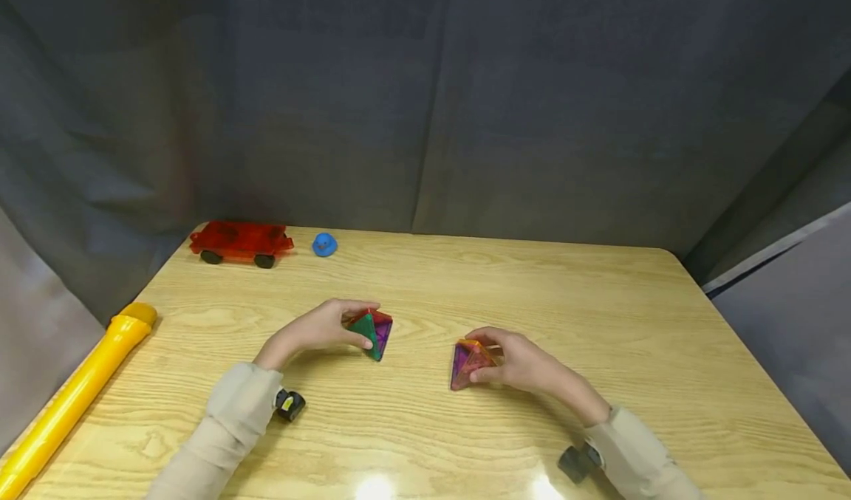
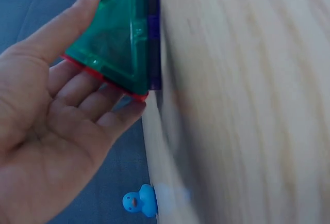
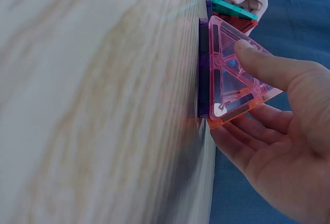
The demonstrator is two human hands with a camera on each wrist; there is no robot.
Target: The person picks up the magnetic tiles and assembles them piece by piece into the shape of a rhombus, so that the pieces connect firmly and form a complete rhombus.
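Note:
My left hand [image 1: 326, 326] pinches a small pyramid of translucent magnetic tiles, thumb on the green triangle tile [image 2: 118, 35] and fingers along the red one [image 2: 95, 73]. A purple tile [image 2: 153, 38] forms its underside, close to the tabletop. To the right, my right hand [image 1: 521, 360] holds a second magnetic-tile pyramid by its pink triangle tile [image 3: 234, 72] and orange tile [image 3: 240, 111]. Its purple tile [image 3: 204, 69] faces the wood; whether it touches cannot be told. The two pyramids stand apart, their purple sides partly visible in the head view.
On the wooden table [image 1: 399, 433], a red wheeled car base [image 1: 242, 240] stands at the back left, beside a small blue rubber duck [image 1: 324, 244]. A long yellow toy microphone [image 1: 80, 389] lies along the left edge. Dark curtain [image 1: 425, 101] hangs behind.

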